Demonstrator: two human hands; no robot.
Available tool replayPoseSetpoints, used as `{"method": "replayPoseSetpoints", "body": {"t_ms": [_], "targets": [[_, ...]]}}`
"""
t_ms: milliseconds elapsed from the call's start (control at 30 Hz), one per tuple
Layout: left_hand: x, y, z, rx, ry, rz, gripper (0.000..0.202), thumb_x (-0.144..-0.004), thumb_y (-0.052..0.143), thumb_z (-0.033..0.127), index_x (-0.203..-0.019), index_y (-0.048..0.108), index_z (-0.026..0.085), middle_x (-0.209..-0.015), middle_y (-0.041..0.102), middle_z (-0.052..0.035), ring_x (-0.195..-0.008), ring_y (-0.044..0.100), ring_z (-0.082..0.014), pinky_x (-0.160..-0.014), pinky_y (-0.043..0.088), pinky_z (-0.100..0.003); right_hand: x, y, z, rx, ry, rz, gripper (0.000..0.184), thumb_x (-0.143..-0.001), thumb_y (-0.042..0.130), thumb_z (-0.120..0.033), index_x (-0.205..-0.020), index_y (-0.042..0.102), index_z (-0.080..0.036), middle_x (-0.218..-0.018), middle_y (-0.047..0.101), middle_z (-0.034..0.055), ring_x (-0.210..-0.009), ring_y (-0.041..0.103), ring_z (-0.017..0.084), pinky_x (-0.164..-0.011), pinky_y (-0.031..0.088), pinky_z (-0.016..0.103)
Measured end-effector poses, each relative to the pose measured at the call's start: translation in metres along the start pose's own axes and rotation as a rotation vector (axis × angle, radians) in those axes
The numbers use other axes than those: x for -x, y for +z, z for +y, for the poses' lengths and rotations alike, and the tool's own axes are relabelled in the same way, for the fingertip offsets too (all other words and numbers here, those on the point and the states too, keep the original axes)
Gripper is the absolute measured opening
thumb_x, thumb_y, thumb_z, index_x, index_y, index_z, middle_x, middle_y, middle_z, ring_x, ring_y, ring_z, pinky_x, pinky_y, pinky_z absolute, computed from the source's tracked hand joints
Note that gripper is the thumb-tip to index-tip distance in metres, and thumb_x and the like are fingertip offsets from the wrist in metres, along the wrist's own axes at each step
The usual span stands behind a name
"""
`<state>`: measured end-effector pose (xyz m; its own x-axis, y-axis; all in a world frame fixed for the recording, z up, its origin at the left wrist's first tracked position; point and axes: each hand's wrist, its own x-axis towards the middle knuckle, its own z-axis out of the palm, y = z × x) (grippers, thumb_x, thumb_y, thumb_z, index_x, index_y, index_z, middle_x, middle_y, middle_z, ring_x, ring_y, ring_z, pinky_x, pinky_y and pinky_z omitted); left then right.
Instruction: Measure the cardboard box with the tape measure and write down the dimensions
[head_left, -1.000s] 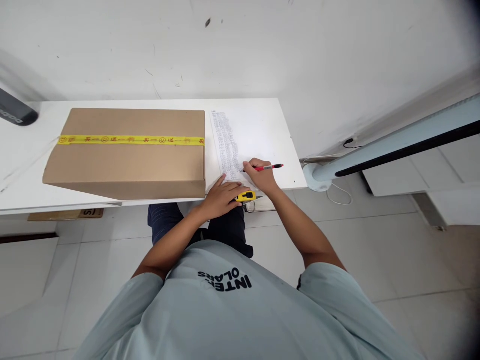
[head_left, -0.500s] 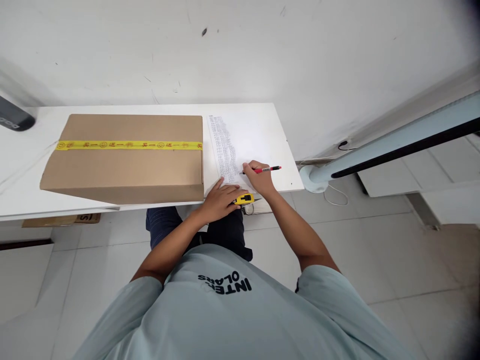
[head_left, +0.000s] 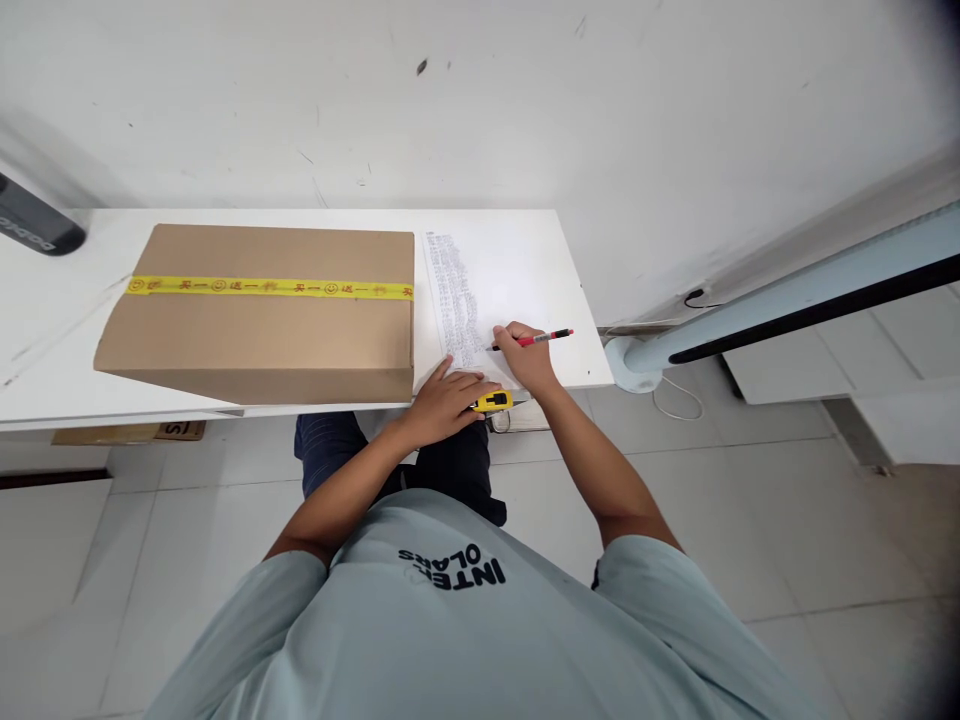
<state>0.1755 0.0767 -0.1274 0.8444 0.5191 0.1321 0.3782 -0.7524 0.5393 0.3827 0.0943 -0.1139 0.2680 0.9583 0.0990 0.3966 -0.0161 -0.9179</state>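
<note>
My right hand (head_left: 527, 355) is closed around a red-and-black pen (head_left: 551, 336), its tip down on a sheet of paper (head_left: 454, 295). Dense handwriting fills the left part of that sheet. At the table's front edge, my left hand (head_left: 448, 404) rests with its thumb and forefinger on the paper's near end. A yellow utility knife (head_left: 495, 401) juts out rightward from between its lower fingers, its blade end pointing right; the palm hides the rest of the knife. Left of the paper stands a closed cardboard box (head_left: 262, 330) with yellow printed tape along its top.
The white table (head_left: 45, 330) stands against a scuffed wall (head_left: 487, 130). A dark cylindrical object (head_left: 37, 225) is at its far left. Beyond the right end rises a pale blue post (head_left: 787, 310) on a round base, with a cable (head_left: 679, 405) on the tiled floor.
The view has shifted slightly, so the table and box appear a little further right. The pen is still on the paper and both hands stay in nearly the same place.
</note>
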Motion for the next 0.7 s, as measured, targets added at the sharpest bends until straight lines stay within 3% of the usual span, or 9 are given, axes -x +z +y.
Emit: {"method": "replayPoseSetpoints", "body": {"t_ms": [233,500,700], "targets": [[-0.0002,0.0005,-0.0004,-0.006,-0.004,-0.003,0.05,-0.101,0.063,0.035,-0.15,0.054,0.028,-0.146,0.067,-0.008,-0.145,0.055,-0.0242,-0.135,0.014,-0.058,0.0003,0.0001,0.0019,0.017,-0.01,0.009,0.045,-0.09,0.063,-0.045,-0.055,0.042,-0.025,-0.056,0.049,-0.0029,-0.061,0.048,0.016,-0.062,0.04,0.033],[0.0021,0.0005,0.0,-0.008,-0.013,-0.002,0.051,-0.101,0.062,0.035,-0.151,0.054,0.026,-0.147,0.065,-0.0099,-0.144,0.056,-0.0244,-0.136,0.013,-0.057,0.0001,0.0021,0.0057,0.088,-0.078,0.021,0.044,-0.093,0.056,-0.044,-0.056,0.044,-0.024,-0.057,0.051,-0.0033,-0.06,0.049,0.015,-0.062,0.042,0.031],[-0.0003,-0.0028,-0.0004,0.037,-0.047,-0.012,0.052,-0.098,0.067,0.033,-0.149,0.057,0.027,-0.147,0.066,-0.0099,-0.144,0.055,-0.0249,-0.135,0.012,-0.056,0.0038,0.0047,0.0085,0.236,-0.193,0.152,0.049,-0.099,0.05,-0.048,-0.056,0.045,-0.025,-0.056,0.05,-0.001,-0.061,0.05,0.017,-0.063,0.043,0.032]]}}
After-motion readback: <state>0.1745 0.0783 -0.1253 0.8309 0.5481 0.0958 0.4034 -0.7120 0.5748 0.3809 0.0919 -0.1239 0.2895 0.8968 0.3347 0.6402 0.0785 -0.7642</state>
